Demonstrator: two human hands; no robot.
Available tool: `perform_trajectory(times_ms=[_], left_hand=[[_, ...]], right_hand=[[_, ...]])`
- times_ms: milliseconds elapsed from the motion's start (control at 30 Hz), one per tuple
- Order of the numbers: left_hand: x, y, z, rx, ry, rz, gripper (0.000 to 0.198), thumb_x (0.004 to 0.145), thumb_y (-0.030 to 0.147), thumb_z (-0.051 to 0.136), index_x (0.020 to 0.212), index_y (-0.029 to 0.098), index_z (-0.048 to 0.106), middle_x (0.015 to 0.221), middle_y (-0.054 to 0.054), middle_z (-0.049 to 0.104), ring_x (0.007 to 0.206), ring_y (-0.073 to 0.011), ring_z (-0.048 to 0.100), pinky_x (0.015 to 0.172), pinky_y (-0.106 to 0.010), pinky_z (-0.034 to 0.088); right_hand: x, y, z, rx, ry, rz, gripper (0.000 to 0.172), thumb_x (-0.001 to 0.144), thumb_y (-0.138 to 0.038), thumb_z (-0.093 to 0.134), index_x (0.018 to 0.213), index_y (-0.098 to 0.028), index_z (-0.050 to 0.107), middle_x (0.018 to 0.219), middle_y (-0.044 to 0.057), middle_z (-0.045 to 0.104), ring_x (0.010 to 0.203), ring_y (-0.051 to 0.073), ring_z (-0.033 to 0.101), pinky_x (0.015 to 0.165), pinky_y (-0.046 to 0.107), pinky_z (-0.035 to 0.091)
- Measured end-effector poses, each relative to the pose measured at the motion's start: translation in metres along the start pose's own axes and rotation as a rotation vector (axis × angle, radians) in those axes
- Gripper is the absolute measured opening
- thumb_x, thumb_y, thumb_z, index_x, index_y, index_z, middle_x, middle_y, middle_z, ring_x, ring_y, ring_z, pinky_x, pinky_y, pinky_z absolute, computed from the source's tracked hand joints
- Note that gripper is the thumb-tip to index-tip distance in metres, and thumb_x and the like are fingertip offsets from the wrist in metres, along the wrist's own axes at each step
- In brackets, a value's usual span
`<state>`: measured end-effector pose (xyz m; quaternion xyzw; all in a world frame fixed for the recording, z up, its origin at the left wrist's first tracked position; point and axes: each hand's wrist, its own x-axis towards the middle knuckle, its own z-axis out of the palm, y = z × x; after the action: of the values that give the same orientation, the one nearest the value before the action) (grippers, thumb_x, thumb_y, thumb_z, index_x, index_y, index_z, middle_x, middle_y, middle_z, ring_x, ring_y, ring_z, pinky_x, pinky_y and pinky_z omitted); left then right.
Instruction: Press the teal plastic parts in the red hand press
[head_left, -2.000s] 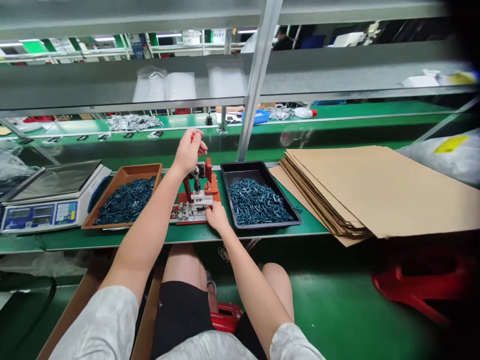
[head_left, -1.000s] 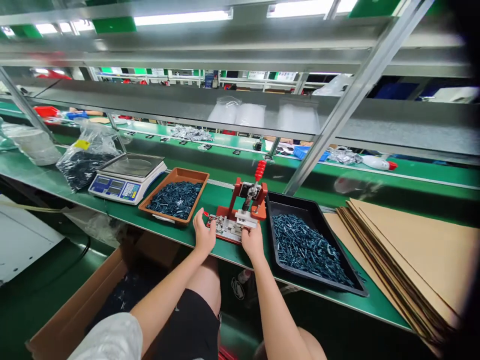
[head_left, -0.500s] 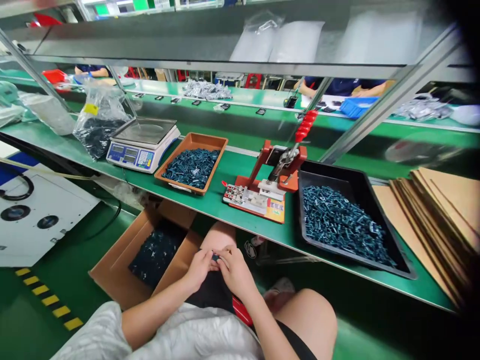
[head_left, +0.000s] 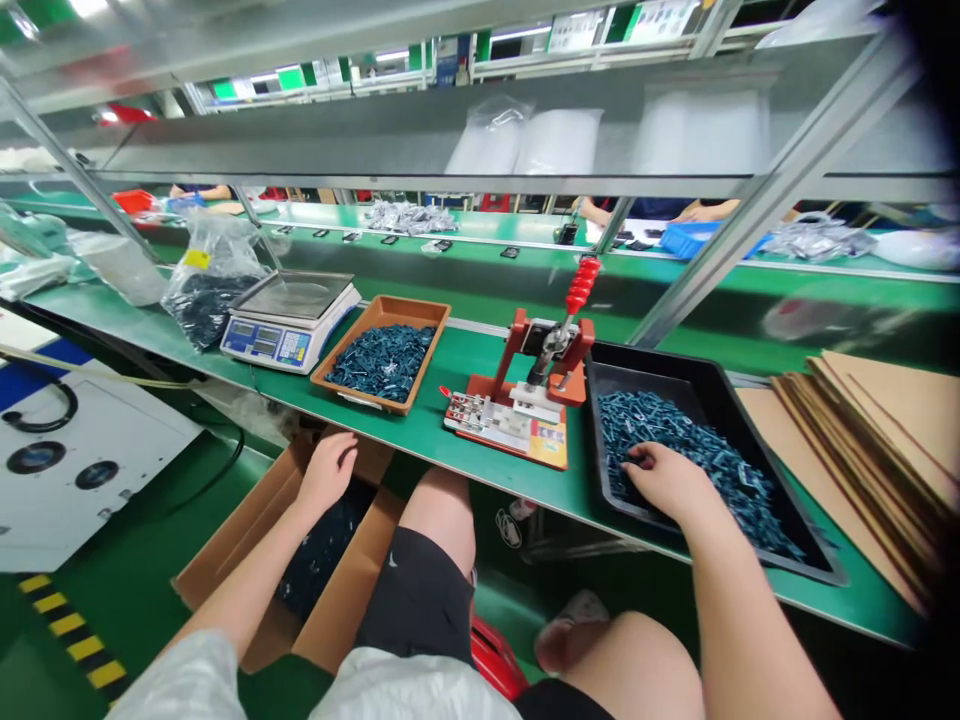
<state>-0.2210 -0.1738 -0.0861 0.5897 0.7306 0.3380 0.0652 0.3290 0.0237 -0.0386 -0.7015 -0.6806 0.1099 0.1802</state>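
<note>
My right hand (head_left: 667, 478) is over the black tray (head_left: 675, 360), its thumb and fingers curled together at the heap of small dark-blue plastic parts (head_left: 697, 440). What lies between those fingertips is too small to make out. My left hand (head_left: 328, 474) hangs just off the bench's front edge, above an open cardboard box (head_left: 341, 610) with dark pieces inside. Its fingers are bent inward, and anything in them is hidden. Between the two hands stands a red hand press (head_left: 517, 400) with its red ribbed handle (head_left: 583, 285) raised.
An orange-brown tray (head_left: 442, 330) of dark-blue parts sits left of the press, beside a weighing scale (head_left: 292, 310) and a plastic bag (head_left: 214, 280). Cardboard sheets (head_left: 885, 430) lie at the right. A metal upright (head_left: 727, 220) and shelf (head_left: 360, 140) stand behind; people's hands show across the bench.
My hands have parted from over my lap, where they held a small dark piece together. The left moved left toward the bench edge; the right reached into the black tray. The view tilted up.
</note>
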Motion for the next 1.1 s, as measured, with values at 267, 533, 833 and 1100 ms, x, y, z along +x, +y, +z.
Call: perform_trajectory(times_ms=[267, 533, 833, 1100], left_hand=[[0.171, 0.099, 0.015, 0.222, -0.194, 0.072, 0.032, 0.086, 0.028, 0.067, 0.114, 0.015, 0.074, 0.116, -0.016, 0.073, 0.107, -0.0288, 0.069, 0.100, -0.038, 0.053], [0.201, 0.077, 0.041, 0.321, -0.259, -0.110, 0.018, 0.084, 0.032, 0.070, 0.096, 0.020, 0.077, 0.100, -0.013, 0.078, 0.091, -0.0316, 0.070, 0.090, -0.042, 0.054], [0.206, 0.077, 0.044, 0.134, -0.120, -0.263, 0.029, 0.076, 0.045, 0.081, 0.089, 0.021, 0.073, 0.081, -0.009, 0.074, 0.066, -0.0247, 0.059, 0.098, -0.063, 0.050], [0.187, 0.117, 0.016, 0.363, -0.346, -0.199, 0.042, 0.092, 0.043, 0.048, 0.121, 0.024, 0.070, 0.128, -0.015, 0.070, 0.112, -0.0413, 0.067, 0.091, -0.052, 0.054]], right_hand=[[-0.012, -0.004, 0.002, -0.080, -0.077, 0.004, 0.012, 0.085, -0.021, 0.062, 0.076, -0.022, 0.069, 0.081, 0.009, 0.073, 0.075, 0.024, 0.066, 0.069, 0.033, 0.045], [-0.026, -0.026, -0.014, 0.034, -0.035, 0.102, 0.014, 0.092, -0.022, 0.063, 0.102, -0.018, 0.072, 0.101, 0.011, 0.075, 0.093, 0.023, 0.069, 0.084, 0.030, 0.048], [-0.029, -0.023, -0.013, -0.014, 0.044, 0.060, 0.032, 0.099, -0.014, 0.048, 0.114, -0.014, 0.076, 0.115, 0.015, 0.070, 0.106, 0.025, 0.066, 0.098, 0.032, 0.047], [-0.026, -0.022, -0.010, -0.049, 0.059, 0.125, 0.027, 0.088, -0.011, 0.062, 0.110, -0.012, 0.077, 0.114, 0.017, 0.066, 0.102, 0.025, 0.066, 0.102, 0.032, 0.047]])
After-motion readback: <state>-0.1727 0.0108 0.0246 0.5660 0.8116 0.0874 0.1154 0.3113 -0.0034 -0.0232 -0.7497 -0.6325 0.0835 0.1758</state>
